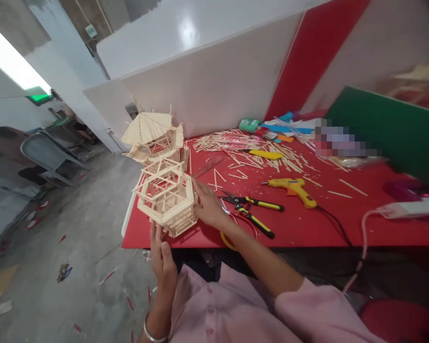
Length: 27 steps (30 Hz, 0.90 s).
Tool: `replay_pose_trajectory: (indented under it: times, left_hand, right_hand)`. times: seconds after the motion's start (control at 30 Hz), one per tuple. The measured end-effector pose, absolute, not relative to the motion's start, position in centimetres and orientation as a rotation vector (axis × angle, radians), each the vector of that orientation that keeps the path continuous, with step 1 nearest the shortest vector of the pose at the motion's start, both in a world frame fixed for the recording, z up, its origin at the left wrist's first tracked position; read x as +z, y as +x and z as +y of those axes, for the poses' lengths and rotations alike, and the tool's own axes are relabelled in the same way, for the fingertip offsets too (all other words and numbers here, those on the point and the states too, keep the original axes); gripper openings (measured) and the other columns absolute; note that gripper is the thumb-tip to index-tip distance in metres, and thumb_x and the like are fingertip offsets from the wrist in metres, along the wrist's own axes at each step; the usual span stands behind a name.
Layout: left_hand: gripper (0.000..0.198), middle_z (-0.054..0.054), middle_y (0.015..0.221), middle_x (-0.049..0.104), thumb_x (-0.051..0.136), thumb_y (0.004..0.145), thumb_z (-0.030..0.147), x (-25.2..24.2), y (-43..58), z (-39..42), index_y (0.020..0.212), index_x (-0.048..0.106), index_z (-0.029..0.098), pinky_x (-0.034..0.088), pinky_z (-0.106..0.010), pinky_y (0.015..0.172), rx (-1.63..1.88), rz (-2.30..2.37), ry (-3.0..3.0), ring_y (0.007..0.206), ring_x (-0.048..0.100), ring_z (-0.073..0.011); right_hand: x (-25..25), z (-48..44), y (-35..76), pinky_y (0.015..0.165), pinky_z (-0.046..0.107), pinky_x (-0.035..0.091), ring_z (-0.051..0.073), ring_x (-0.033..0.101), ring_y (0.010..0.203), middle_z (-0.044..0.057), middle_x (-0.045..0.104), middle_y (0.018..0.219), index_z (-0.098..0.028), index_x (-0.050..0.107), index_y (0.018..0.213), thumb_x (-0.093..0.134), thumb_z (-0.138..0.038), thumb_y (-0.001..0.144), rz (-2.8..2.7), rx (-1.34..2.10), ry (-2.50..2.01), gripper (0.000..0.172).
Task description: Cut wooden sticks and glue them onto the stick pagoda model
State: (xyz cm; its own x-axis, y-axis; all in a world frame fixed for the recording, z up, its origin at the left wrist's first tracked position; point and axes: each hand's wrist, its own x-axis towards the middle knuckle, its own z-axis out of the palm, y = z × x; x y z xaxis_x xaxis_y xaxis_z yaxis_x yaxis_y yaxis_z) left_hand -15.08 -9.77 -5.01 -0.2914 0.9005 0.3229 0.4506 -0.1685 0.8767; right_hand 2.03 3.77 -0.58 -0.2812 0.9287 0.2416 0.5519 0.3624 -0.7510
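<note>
A pale wooden-stick model with a flat hexagonal rim (175, 213) sits at the near left corner of the red-topped desk (307, 229), between the person's two hands. The left hand (164, 257) is loosely open below the desk's front edge, its fingers reaching up to the model's near side. The right hand (210, 207) lies along the model's right side with fingers extended; its fingertips are partly hidden, so I cannot tell whether they pinch the sticks.

Just behind, by the desk's left edge, stands a pale pagoda-like roof of narrow wooden strips (150, 129); whether it joins the model is unclear. Loose pale wooden sticks (225, 141) spread along the desk's back edge, with a yellow cutter knife (265, 154) lying among them.

Nearer the middle lies a yellow hot-glue gun (289, 185) with a black cord. Between it and the right hand are black-and-yellow-handled pliers (266, 205). A tool with red and yellow loop handles (229, 241) lies near the front edge, partly under the right forearm. A white power strip (414, 208) rests toward the desk's right edge.
</note>
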Motion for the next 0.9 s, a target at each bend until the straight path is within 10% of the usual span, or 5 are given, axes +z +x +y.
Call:
replay_pose_trajectory:
  times: [0.3, 0.9]
  left_hand:
    - [0.033, -0.012, 0.119, 0.065, 0.043, 0.1, 0.035, -2.9, -14.5, -10.8, 0.122, 0.063, 0.02, 0.056, -0.037, 0.087, 1.732, 1.852, 1.523, 0.096, 0.067, -0.0202]
    - [0.022, -0.002, 0.083, 0.074, 0.055, 0.095, 0.018, 1.8, -12.2, -9.1, 0.108, 0.072, 0.022, 0.056, -0.026, 0.067, 1.696, 1.58, 1.877, 0.07, 0.068, -0.0133]
  right_hand:
    - [1.5, 4.6, 9.3, 0.088, 0.036, 0.05, 0.027, 0.067, 0.108, 0.01, 0.073, 0.12, -0.021, 0.069, 0.123, 0.045, -0.03, 0.092, -2.074, 0.571, -1.77, 0.04]
    - [0.8, 14.7, 5.4, 0.079, 0.029, 0.045, 0.026, 0.067, 0.1, 0.012, 0.075, 0.108, -0.018, 0.078, 0.101, 0.067, -0.023, 0.075, -2.629, 0.551, -1.59, 0.028]
